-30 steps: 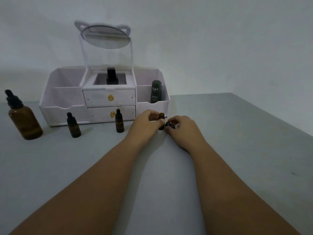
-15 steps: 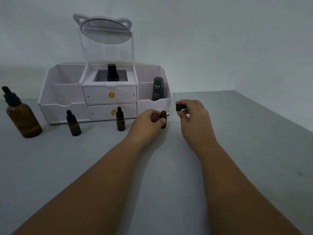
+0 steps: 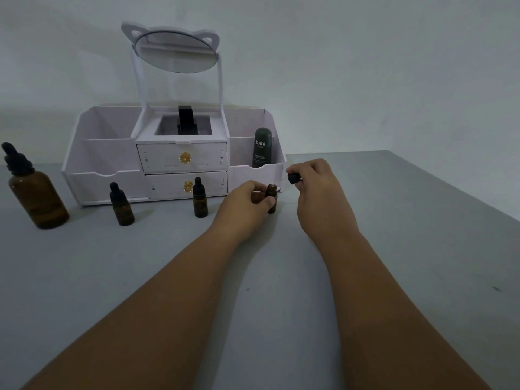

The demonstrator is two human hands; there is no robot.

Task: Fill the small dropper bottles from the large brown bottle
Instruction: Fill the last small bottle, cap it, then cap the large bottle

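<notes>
My left hand grips a small brown dropper bottle that stands uncapped on the grey table. My right hand holds that bottle's black dropper cap just above and to the right of it. Two more small dropper bottles stand capped: one in front of the drawers, another further left. The large brown bottle with a black dropper top stands at the far left.
A white cosmetic organiser with two drawers and a cat-ear mirror stands at the back. It holds a dark green tube and a black item. The grey table's edge runs along the right.
My right hand lifted the black cap off the small bottle and moved it up and to the right. My left hand kept its hold on the bottle.
</notes>
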